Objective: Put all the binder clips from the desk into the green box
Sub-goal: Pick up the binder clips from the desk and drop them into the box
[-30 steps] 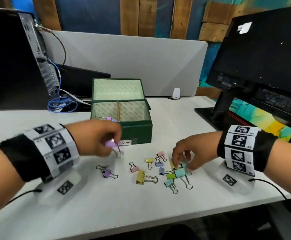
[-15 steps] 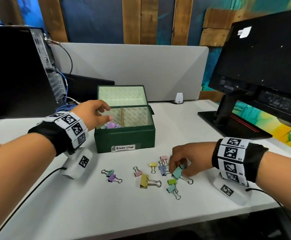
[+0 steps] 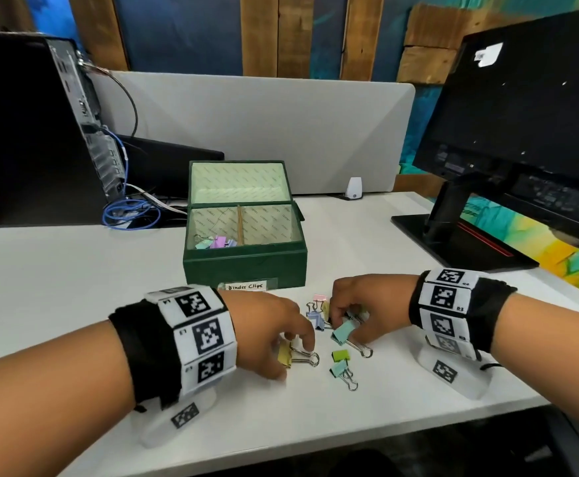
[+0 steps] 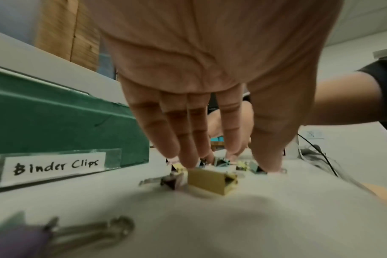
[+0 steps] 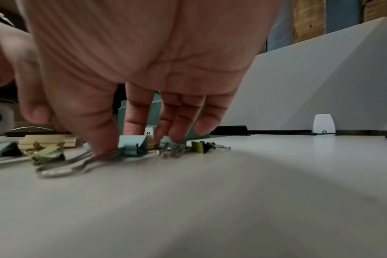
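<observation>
Reaching down near the desk's (image 3: pixel 74 270) front edge, the left hand (image 3: pixel 267 333) is hovering with fingers (image 4: pixel 183 139) straight and loose over a yellow clip (image 3: pixel 285 354), holding nothing. The right hand (image 3: pixel 367 304) is pressing curled fingertips (image 5: pixel 104 139) onto a teal clip (image 3: pixel 343 331) lying on the desk; whether it is actually pinching it I cannot tell. More clips (image 3: pixel 341 364) are lying scattered between the hands. The green box (image 3: pixel 246 266) is standing open toward the desk's middle, just behind them, with several clips sitting in its left compartment.
</observation>
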`<state>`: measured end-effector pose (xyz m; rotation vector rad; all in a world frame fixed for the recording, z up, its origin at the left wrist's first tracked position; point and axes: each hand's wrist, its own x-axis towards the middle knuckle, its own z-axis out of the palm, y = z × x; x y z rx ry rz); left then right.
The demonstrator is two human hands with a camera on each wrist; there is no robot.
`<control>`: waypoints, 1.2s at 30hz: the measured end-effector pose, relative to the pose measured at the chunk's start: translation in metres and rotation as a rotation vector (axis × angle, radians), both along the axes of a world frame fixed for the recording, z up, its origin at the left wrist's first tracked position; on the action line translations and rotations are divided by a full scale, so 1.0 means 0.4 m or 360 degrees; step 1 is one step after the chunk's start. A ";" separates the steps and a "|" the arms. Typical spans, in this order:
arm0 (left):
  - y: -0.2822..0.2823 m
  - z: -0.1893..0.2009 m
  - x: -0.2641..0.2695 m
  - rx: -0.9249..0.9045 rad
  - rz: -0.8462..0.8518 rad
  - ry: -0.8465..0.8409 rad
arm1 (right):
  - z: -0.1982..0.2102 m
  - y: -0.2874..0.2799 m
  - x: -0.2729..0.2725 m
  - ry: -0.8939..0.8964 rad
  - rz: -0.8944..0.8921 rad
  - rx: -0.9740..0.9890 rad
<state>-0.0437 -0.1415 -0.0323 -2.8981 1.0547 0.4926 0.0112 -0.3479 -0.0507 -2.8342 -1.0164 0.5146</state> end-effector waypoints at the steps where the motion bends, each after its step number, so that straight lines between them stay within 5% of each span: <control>1: -0.005 -0.009 0.000 0.0035 0.0015 -0.0019 | -0.001 0.000 0.000 -0.0017 0.0012 0.0006; 9: 0.012 -0.038 0.020 0.0043 0.0166 -0.0016 | 0.010 0.001 -0.002 -0.0139 -0.0063 0.0232; 15: 0.013 -0.035 0.021 -0.0002 0.0253 -0.0044 | 0.002 0.005 0.010 -0.0079 -0.0063 -0.0018; 24: 0.027 -0.028 0.026 -0.0122 0.0335 -0.0152 | 0.004 0.007 0.004 -0.0035 -0.0238 0.0025; 36: 0.187 0.105 0.065 -0.0552 0.0711 -0.0295 | 0.010 0.010 0.003 -0.0024 -0.0250 -0.0083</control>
